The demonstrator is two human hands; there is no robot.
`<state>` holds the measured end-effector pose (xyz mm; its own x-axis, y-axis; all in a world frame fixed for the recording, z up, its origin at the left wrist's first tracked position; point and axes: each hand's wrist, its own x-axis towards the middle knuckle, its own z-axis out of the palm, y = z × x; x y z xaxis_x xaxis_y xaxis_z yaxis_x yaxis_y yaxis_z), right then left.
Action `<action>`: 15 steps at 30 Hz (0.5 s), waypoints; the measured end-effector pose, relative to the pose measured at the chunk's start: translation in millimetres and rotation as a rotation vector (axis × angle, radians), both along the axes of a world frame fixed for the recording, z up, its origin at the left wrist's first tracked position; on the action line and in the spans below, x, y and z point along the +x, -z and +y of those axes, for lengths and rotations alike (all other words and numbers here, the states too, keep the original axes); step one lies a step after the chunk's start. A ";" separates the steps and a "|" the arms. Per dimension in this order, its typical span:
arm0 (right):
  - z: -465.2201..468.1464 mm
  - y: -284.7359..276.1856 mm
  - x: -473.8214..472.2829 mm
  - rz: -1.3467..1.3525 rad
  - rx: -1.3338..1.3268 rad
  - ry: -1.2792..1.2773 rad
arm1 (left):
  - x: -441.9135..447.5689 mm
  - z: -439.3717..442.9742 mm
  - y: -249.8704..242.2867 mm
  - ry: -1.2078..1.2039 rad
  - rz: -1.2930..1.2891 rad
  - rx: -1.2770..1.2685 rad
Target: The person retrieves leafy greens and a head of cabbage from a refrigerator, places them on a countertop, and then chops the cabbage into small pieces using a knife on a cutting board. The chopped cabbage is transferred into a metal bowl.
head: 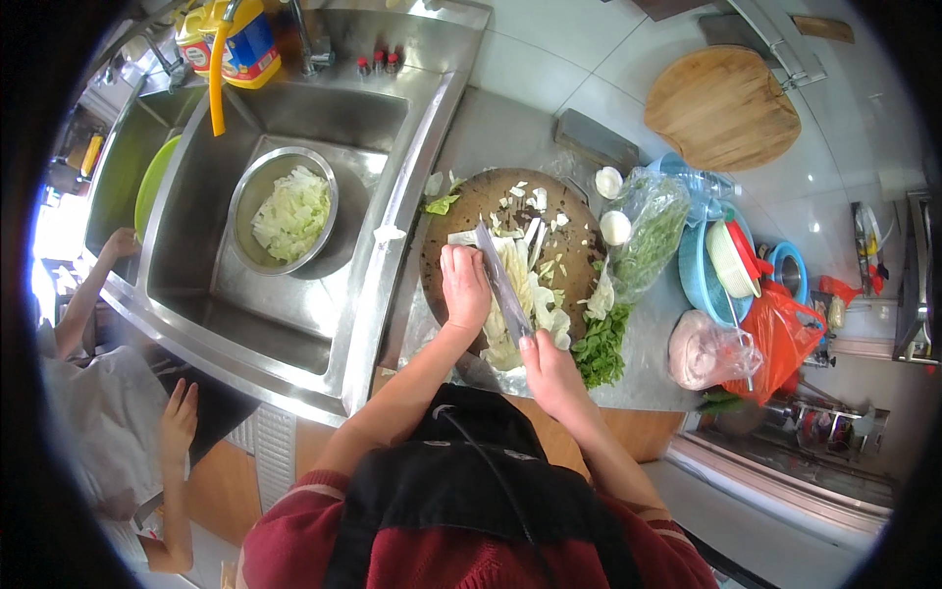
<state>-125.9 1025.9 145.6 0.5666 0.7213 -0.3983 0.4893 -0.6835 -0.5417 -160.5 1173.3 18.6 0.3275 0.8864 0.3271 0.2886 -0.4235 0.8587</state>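
A round wooden chopping board (478, 202) lies on the steel counter with cabbage leaves (503, 335) and scattered white pieces on it. My left hand (465, 283) presses down on the leaves at the left of the blade, its fingers bent. In my right hand (548, 364) is the handle of a kitchen knife (503, 283); its blade stands edge down across the leaves, tip pointing away from me. The handle is mostly hidden by my fingers. Leafy green herbs (602, 347) touch the board's right side. Left of the board, a steel bowl (333, 213) in the sink holds cut cabbage.
A steel sink (368, 254) adjoins the counter. Right of the board are bagged greens (651, 235), a blue basin (692, 269), bagged pale food (699, 350) and a red plastic bag (776, 346). A sharpening stone (597, 140) lies behind. Another person (110, 420) stands at the left.
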 end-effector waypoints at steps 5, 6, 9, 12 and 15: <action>6.6 3.0 -17.6 -0.137 -0.080 -0.051 | 3.2 -0.5 3.2 -0.032 0.055 -0.052; 8.4 7.5 -21.2 -0.134 -0.108 -0.035 | 2.3 0.4 4.3 -0.038 0.064 -0.037; 16.2 29.1 -29.0 -0.137 -0.081 -0.002 | -1.8 2.9 7.9 -0.031 0.077 -0.007; 35.5 61.7 -26.0 -0.203 -0.018 0.001 | -5.1 4.3 10.4 -0.016 0.062 -0.020; 35.7 76.4 -24.1 -0.147 -0.003 0.032 | -7.4 4.3 11.0 0.010 0.014 -0.036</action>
